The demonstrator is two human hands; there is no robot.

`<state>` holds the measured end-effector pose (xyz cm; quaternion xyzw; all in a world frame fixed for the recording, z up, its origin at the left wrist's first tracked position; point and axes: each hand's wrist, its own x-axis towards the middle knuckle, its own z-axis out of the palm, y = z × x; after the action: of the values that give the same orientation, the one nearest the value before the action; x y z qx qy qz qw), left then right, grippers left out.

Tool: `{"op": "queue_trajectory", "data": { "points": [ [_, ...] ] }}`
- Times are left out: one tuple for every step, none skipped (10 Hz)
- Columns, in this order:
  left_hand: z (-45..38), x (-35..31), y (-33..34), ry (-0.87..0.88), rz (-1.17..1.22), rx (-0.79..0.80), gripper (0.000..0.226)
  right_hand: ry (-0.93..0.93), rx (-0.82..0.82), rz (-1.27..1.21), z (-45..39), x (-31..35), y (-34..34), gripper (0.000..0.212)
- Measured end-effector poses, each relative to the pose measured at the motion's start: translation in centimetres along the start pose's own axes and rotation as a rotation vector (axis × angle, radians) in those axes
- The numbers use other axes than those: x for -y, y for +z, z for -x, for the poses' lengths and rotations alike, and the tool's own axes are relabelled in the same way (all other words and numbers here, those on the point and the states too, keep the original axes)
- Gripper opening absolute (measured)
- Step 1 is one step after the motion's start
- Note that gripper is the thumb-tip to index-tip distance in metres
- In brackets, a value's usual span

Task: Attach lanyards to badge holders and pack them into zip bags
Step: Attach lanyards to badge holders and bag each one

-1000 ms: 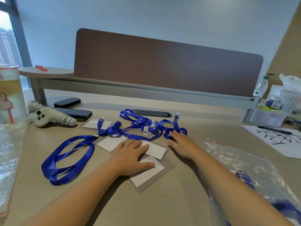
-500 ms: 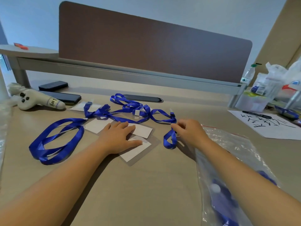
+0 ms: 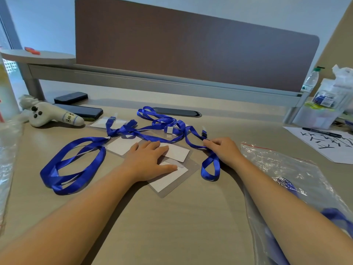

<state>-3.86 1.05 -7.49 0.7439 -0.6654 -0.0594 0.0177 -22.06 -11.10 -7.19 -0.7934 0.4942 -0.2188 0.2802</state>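
Observation:
Several blue lanyards [image 3: 156, 131] lie tangled across the middle of the desk, one loop [image 3: 68, 165] spread at the left. Clear badge holders with white cards [image 3: 172, 178] lie beneath them. My left hand [image 3: 150, 161] rests flat on these holders, fingers spread. My right hand [image 3: 223, 150] pinches a blue lanyard strap [image 3: 210, 167] near its black clip [image 3: 204, 134]; the strap's loop hangs toward me. A clear zip bag [image 3: 298, 180] with a red seal line lies under my right forearm, with blue lanyards inside.
A white plush toy [image 3: 51, 115], a phone [image 3: 84, 111] and a dark case [image 3: 70, 97] sit at the back left. Another plastic bag [image 3: 7, 165] is at the left edge. A written sheet with a pen [image 3: 322, 132], a bottle [image 3: 310, 80] and a box of supplies stand at the right.
My right hand moved from lying flat by the lanyards to gripping a strap and drew it toward me, forming a loop. My left hand stayed on the badge holders. The camera shifted.

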Motion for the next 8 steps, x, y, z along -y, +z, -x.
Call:
{"op": "queue_trajectory", "data": {
  "points": [
    [0.1, -0.1, 0.0, -0.005, -0.002, 0.001, 0.072, -0.003, -0.138, -0.202, -0.2, 0.2, -0.1, 0.020],
    [0.1, -0.1, 0.0, -0.005, -0.001, 0.003, 0.072, 0.026, -0.206, -0.145, -0.8, 0.2, -0.1, 0.020],
    [0.2, 0.0, 0.0, -0.005, 0.004, 0.007, 0.072, 0.098, -0.134, 0.037, -1.4, -0.1, 0.2, 0.042],
    [0.0, 0.0, 0.0, -0.005, 0.003, 0.003, 0.072, 0.111, -0.115, 0.275, -2.1, -0.4, 0.6, 0.043],
    [-0.1, 0.0, 0.1, -0.003, 0.003, 0.006, 0.072, 0.105, -0.132, 0.290, -2.3, -0.3, 0.9, 0.033],
    [-0.1, 0.1, 0.2, -0.002, 0.002, 0.001, 0.072, 0.099, -0.147, 0.228, -2.2, 0.0, 1.0, 0.021],
    [-0.2, 0.1, 0.2, -0.003, 0.008, 0.001, 0.071, 0.086, -0.156, 0.107, -2.0, 0.3, 1.0, 0.016],
    [-0.2, 0.0, 0.2, -0.004, 0.006, -0.005, 0.071, 0.059, -0.203, -0.046, -1.4, 0.8, 0.2, 0.013]
  ]
}}
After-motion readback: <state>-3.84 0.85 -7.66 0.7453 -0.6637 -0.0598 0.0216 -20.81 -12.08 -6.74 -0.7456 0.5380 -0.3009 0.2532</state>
